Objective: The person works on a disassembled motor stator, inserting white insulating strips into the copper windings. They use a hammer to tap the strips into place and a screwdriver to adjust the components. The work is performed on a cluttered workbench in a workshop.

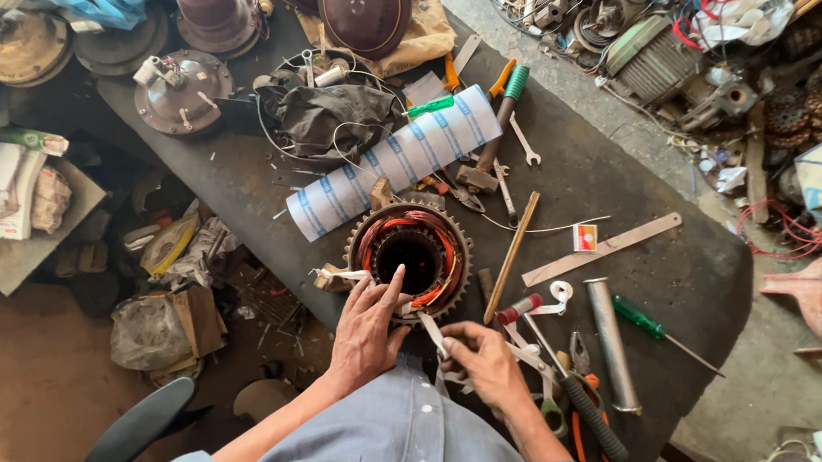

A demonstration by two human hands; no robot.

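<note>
The round toothed copper-wound motor stator (410,253) lies just beyond both hands, the left hand (367,329) touching its near rim with open fingers, the right hand (485,361) pinching a thin pale strip (432,335) angled toward it.

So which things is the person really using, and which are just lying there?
In use:
left hand on the round copper-wound stator
right hand pinching a thin pale strip

Lying about:
striped paper roll
hammer
wooden stick
metal tube
green screwdriver
pliers
</note>
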